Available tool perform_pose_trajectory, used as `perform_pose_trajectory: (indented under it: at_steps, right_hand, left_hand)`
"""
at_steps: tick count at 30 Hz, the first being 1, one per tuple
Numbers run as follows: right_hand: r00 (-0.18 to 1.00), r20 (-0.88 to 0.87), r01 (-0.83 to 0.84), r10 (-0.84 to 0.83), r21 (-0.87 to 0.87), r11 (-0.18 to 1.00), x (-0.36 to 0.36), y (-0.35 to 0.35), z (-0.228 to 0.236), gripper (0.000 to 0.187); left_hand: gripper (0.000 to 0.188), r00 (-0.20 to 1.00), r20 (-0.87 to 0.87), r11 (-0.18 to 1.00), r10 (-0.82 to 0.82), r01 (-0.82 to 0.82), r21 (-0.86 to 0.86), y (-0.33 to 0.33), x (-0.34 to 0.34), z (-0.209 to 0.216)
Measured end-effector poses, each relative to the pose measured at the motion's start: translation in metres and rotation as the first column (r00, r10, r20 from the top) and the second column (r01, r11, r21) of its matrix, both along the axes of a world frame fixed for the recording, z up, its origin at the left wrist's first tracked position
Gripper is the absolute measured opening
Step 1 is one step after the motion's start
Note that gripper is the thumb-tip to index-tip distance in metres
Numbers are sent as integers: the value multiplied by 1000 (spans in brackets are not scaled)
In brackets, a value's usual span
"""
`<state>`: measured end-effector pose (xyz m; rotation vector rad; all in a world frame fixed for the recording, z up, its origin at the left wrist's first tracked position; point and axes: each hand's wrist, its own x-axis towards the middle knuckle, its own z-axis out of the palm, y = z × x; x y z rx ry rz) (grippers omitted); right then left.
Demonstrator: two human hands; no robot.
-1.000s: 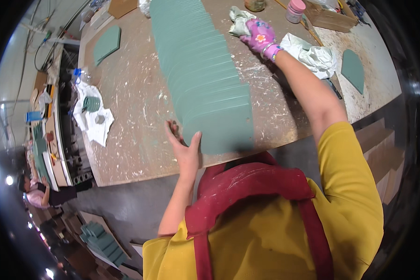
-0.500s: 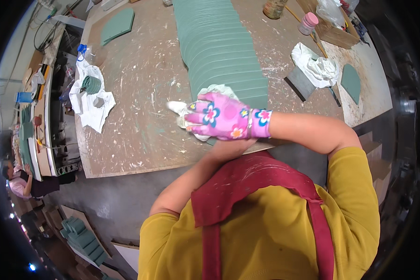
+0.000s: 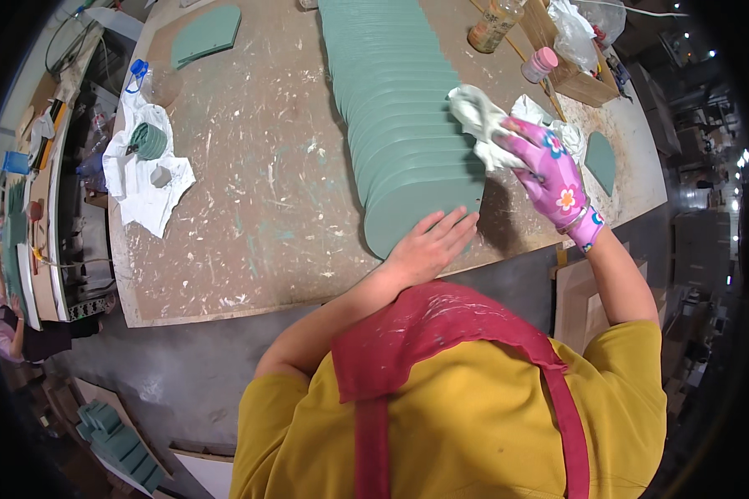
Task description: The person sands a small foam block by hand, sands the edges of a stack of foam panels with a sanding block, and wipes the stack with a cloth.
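A long overlapping row of green rounded boards runs from the far side of the worktable to its near edge. My bare left hand lies on the nearest board with its fingers stretched out. In a pink flowered glove, my right hand is raised to the right of the row, closed on a crumpled white cloth. Part of the cloth hangs past the fingers, over the row's right edge. A second white cloth lies on the table, partly hidden behind the glove.
At the left, a white cloth holds a small green roll, near a blue-capped bottle. Far right are a glass jar, a pink-lidded bottle and a wooden box. Loose green boards lie far left; another person is leftward.
My right hand has swung right with the cloth, off the nearest board, and lifted. The left hand, mostly hidden under the right arm before, now shows fully on the board.
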<state>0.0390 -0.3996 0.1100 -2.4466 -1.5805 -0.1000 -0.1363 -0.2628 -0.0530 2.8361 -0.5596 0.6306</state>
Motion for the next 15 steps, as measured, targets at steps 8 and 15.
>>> perform_pose_trajectory:
  at_steps: [8,15]
  right_hand:
    - [967,61,-243,246,-61,968,-26,41,-54,59]
    - [986,-94,142,-140,19,990,40,-60,-34,44]
  left_hand:
    - [47,999,-41,998,-7,4,-65,-3,-3,-8]
    - [48,999,-5,999,-35,34,-11,2,7,8]
